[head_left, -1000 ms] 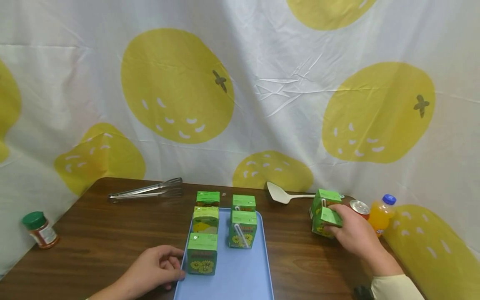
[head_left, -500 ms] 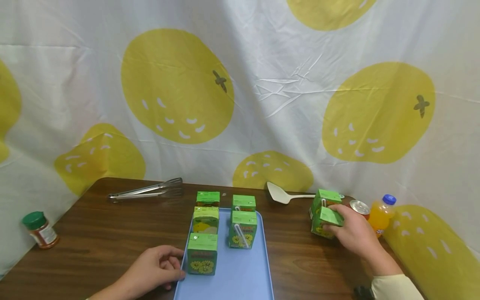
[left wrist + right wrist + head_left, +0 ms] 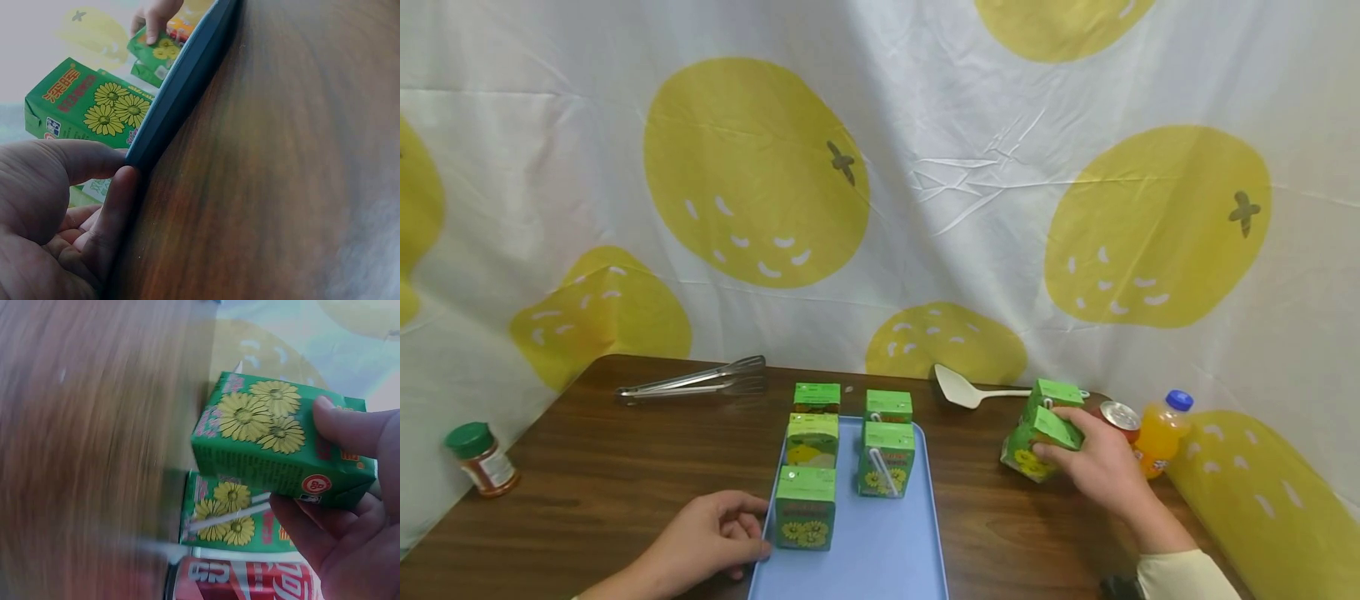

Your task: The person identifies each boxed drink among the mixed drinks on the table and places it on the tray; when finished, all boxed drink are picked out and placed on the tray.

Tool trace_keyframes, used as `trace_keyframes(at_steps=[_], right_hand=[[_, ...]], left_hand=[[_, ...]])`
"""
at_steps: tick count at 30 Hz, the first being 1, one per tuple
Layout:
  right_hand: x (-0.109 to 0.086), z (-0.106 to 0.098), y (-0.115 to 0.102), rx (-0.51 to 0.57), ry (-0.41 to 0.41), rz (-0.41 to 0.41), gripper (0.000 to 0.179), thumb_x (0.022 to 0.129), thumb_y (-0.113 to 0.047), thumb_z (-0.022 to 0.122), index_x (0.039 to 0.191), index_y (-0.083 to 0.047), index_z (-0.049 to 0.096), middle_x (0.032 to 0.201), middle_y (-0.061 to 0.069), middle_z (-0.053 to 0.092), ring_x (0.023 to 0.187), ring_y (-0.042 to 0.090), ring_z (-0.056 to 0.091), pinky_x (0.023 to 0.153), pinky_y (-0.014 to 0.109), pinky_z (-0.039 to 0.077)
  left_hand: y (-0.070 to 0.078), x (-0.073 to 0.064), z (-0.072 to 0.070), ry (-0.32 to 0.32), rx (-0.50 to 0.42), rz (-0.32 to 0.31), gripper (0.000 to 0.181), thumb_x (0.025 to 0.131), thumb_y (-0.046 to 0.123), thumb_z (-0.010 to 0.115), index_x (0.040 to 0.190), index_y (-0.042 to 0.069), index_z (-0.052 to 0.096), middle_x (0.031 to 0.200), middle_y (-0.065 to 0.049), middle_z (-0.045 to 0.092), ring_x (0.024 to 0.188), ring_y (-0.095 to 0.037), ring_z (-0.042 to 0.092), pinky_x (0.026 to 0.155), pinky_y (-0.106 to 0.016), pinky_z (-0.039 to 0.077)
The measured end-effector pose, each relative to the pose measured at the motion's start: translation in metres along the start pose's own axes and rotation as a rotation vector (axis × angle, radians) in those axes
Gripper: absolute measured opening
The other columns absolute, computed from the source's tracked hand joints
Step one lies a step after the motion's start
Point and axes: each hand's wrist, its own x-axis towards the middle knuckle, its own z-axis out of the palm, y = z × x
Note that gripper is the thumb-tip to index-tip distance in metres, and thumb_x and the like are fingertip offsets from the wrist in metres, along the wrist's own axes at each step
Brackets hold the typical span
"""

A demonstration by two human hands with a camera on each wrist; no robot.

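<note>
My right hand (image 3: 1101, 462) pinches a green drink carton (image 3: 256, 425) with yellow flowers, thumb on one face and fingers on another. The carton tilts, its lower end towards the left, in front of a second green carton (image 3: 215, 519) with a straw. At the left edge of a blue tray (image 3: 880, 550), my left hand (image 3: 703, 537) pinches the rim with thumb and a finger; the other fingers are curled. On the tray stand a front left carton (image 3: 805, 517), a yellow-green carton (image 3: 811, 446) behind it, and a carton with a straw (image 3: 886, 471) on the right.
Two more cartons are at the tray's far end. A red can (image 3: 1120, 418) and an orange drink bottle (image 3: 1161, 433) stand beside my right hand. A white spatula (image 3: 958, 387), metal tongs (image 3: 692, 382) and a green-capped jar (image 3: 482, 458) are on the wooden table.
The right hand has tipped the carton and shifted it slightly left, away from the carton behind. The left hand and the tray stay as they were.
</note>
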Motion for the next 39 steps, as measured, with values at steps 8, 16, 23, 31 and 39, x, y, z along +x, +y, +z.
trace_keyframes(at_steps=[8,16,23,31,39], right_hand=[[-0.006,0.0,-0.02,0.076,0.045,0.04,0.063,0.089,-0.037,0.096,0.14,-0.005,0.074,0.119,0.018,0.076,0.093,0.027,0.064,0.077,0.039,0.051],[-0.011,0.004,-0.045,0.125,0.041,0.023,0.062,0.089,-0.035,0.096,0.141,-0.008,0.073,0.113,0.013,0.078,0.089,0.024,0.064,0.076,0.037,0.051],[-0.016,0.012,-0.06,0.163,0.015,0.015,0.062,0.087,-0.035,0.097,0.139,-0.012,0.074,0.11,0.008,0.079,0.089,0.021,0.066,0.075,0.037,0.054],[-0.024,0.022,-0.074,0.262,-0.013,0.006,0.058,0.086,-0.03,0.099,0.137,-0.013,0.075,0.105,0.006,0.078,0.087,0.019,0.068,0.07,0.031,0.058],[-0.031,0.031,-0.086,0.293,-0.032,-0.025,0.058,0.084,-0.03,0.1,0.134,-0.015,0.077,0.104,0.003,0.078,0.084,0.016,0.068,0.069,0.03,0.058]], left_hand=[[0.0,0.0,0.0,-0.004,-0.004,0.0,0.053,0.093,0.006,0.086,0.136,-0.017,0.065,0.092,-0.006,0.069,0.07,-0.014,0.066,0.06,-0.028,0.061],[0.002,-0.001,-0.001,-0.001,0.006,-0.002,0.053,0.092,0.007,0.086,0.136,-0.016,0.066,0.092,-0.006,0.07,0.07,-0.014,0.066,0.06,-0.028,0.061],[0.003,-0.001,0.0,0.004,0.01,0.0,0.052,0.092,0.007,0.087,0.134,-0.015,0.067,0.092,-0.006,0.07,0.07,-0.014,0.066,0.059,-0.028,0.061],[0.002,-0.001,-0.001,0.002,0.005,0.0,0.052,0.092,0.007,0.086,0.135,-0.015,0.067,0.092,-0.006,0.069,0.07,-0.014,0.066,0.06,-0.028,0.061],[0.001,0.0,0.001,0.006,0.007,0.0,0.052,0.092,0.007,0.087,0.135,-0.015,0.067,0.092,-0.006,0.07,0.07,-0.015,0.067,0.059,-0.028,0.061]])
